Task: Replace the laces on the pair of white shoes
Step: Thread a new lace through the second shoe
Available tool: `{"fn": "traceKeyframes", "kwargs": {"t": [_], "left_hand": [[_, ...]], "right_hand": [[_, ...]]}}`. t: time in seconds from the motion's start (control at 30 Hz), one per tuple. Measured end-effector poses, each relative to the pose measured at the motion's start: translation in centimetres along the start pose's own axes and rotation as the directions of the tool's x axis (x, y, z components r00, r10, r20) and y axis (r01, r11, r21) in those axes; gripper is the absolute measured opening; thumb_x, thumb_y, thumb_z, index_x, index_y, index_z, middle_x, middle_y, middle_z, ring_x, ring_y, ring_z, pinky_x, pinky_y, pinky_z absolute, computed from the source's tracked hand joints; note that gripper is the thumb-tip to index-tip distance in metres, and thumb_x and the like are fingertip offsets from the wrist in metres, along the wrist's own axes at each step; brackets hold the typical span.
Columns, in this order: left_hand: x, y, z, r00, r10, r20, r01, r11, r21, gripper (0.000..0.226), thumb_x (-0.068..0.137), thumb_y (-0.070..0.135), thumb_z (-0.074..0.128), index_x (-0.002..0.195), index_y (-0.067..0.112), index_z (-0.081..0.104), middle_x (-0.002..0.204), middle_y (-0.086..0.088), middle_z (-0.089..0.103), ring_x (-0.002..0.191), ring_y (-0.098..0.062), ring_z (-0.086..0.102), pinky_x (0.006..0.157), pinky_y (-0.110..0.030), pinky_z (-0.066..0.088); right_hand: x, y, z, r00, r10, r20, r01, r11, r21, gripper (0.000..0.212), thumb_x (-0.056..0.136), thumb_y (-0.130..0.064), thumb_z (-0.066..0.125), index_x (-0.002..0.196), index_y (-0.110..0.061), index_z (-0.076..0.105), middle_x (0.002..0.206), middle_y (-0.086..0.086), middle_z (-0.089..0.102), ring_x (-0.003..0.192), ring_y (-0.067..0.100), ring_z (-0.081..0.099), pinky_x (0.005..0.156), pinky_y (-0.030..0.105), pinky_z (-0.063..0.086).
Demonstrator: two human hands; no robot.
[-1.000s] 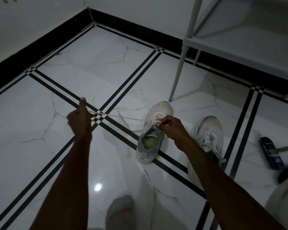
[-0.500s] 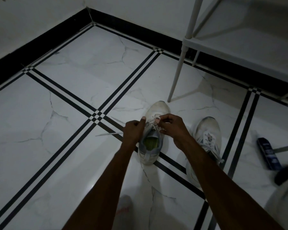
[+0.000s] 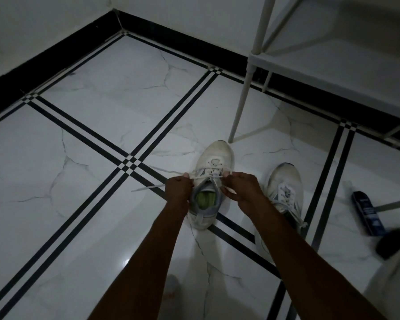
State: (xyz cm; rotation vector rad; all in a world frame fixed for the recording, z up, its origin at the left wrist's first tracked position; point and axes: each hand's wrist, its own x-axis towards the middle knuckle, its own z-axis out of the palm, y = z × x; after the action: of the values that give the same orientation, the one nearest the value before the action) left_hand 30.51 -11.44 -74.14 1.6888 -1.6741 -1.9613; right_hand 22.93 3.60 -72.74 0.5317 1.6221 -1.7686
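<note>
Pinching the lace, both hands' grips flank the shoe

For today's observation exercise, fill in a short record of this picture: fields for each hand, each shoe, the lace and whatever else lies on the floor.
left hand: pinches the lace beside the left shoe
right hand: pinches the lace over the same shoe
left shoe: on the floor, partly laced, green insole showing
right shoe: apart to the right, laced
lace: one end trails left across the tiles
dark box: lies flat at far right
</note>
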Motion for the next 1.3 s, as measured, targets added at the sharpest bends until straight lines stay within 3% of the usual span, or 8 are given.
{"fn": "traceKeyframes", "kwargs": {"t": [0.07,0.23,0.4,0.63,0.83,1.07,1.17,1.3], "left_hand": [[-0.4,-0.3,-0.1,0.998,0.050,0.029,-0.050,0.999,-0.007,0.029,0.101,0.036,0.059,0.088,0.012,0.070,0.084,-0.007,0.070,0.082,-0.023,0.066,0.089,-0.044,0.058],[-1.0,-0.3,-0.4,0.964,0.138,0.226,-0.138,0.990,-0.015,0.023,0.092,0.034,0.073,0.092,0.011,0.075,0.086,-0.009,0.073,0.083,-0.024,0.069,0.081,-0.044,0.060],[0.2,-1.9,-0.9,0.981,0.193,0.008,-0.193,0.980,0.044,0.018,0.095,0.022,0.070,0.092,0.004,0.071,0.084,-0.013,0.074,0.076,-0.025,0.069,0.073,-0.036,0.059],[-0.7,-2.4,-1.2,0.989,0.142,-0.051,-0.148,0.978,-0.148,0.014,0.097,0.012,0.066,0.090,0.001,0.072,0.079,-0.013,0.076,0.069,-0.021,0.072,0.070,-0.028,0.060],[-1.3,-1.6,-1.7,0.989,0.145,0.013,-0.138,0.965,-0.225,0.012,0.096,0.017,0.069,0.094,0.005,0.072,0.088,-0.011,0.076,0.085,-0.024,0.070,0.082,-0.036,0.059],[-3.8,5.1,-2.1,0.910,0.396,0.125,-0.373,0.912,-0.172,0.024,0.106,0.026,0.053,0.105,0.012,0.072,0.101,-0.003,0.077,0.093,-0.003,0.071,0.077,-0.023,0.048],[-5.0,7.8,-1.6,0.827,0.534,0.174,-0.525,0.845,-0.100,0.027,0.107,0.025,0.049,0.105,0.010,0.072,0.096,-0.003,0.076,0.086,0.001,0.069,0.071,-0.009,0.047],[-6.3,11.5,-0.9,0.758,0.619,0.207,-0.621,0.781,-0.063,0.025,0.106,0.027,0.051,0.103,0.014,0.072,0.091,0.001,0.074,0.086,-0.001,0.068,0.072,-0.008,0.047]], "right_hand": [[-0.2,-0.2,0.2,0.998,-0.035,0.061,0.040,0.997,-0.069,0.023,0.090,-0.013,0.072,0.107,0.001,0.069,0.090,0.013,0.072,0.078,0.017,0.069,0.073,0.030,0.059],[0.0,-0.3,0.6,0.996,-0.082,0.042,0.087,0.986,-0.145,0.021,0.086,-0.010,0.075,0.103,0.002,0.069,0.095,0.020,0.074,0.078,0.021,0.069,0.073,0.035,0.058],[-0.2,0.4,0.2,0.993,-0.077,-0.092,0.076,0.997,-0.014,0.007,0.091,-0.005,0.069,0.085,-0.005,0.065,0.087,0.018,0.071,0.071,0.022,0.068,0.065,0.032,0.058],[-0.6,0.8,0.5,0.989,0.006,-0.146,0.002,0.999,0.054,0.007,0.091,-0.004,0.068,0.086,-0.001,0.070,0.086,0.019,0.070,0.064,0.020,0.063,0.061,0.029,0.055],[-1.6,-0.4,0.2,1.000,-0.023,0.012,0.023,0.999,0.041,0.006,0.092,-0.008,0.067,0.097,-0.007,0.070,0.098,0.014,0.072,0.083,0.021,0.064,0.068,0.029,0.051],[-4.4,-5.9,2.6,0.957,-0.103,0.273,0.090,0.994,0.058,0.017,0.099,-0.033,0.058,0.101,-0.021,0.071,0.108,-0.004,0.074,0.098,0.012,0.063,0.078,0.031,0.044],[-5.8,-8.1,3.8,0.937,-0.234,0.260,0.268,0.958,-0.104,0.028,0.104,-0.035,0.048,0.108,-0.018,0.070,0.104,-0.004,0.076,0.101,0.012,0.066,0.082,0.029,0.045],[-7.3,-11.1,5.2,0.879,-0.397,0.264,0.461,0.848,-0.260,0.033,0.106,-0.034,0.043,0.109,-0.014,0.069,0.095,-0.007,0.077,0.090,0.007,0.069,0.079,0.026,0.045]]}}
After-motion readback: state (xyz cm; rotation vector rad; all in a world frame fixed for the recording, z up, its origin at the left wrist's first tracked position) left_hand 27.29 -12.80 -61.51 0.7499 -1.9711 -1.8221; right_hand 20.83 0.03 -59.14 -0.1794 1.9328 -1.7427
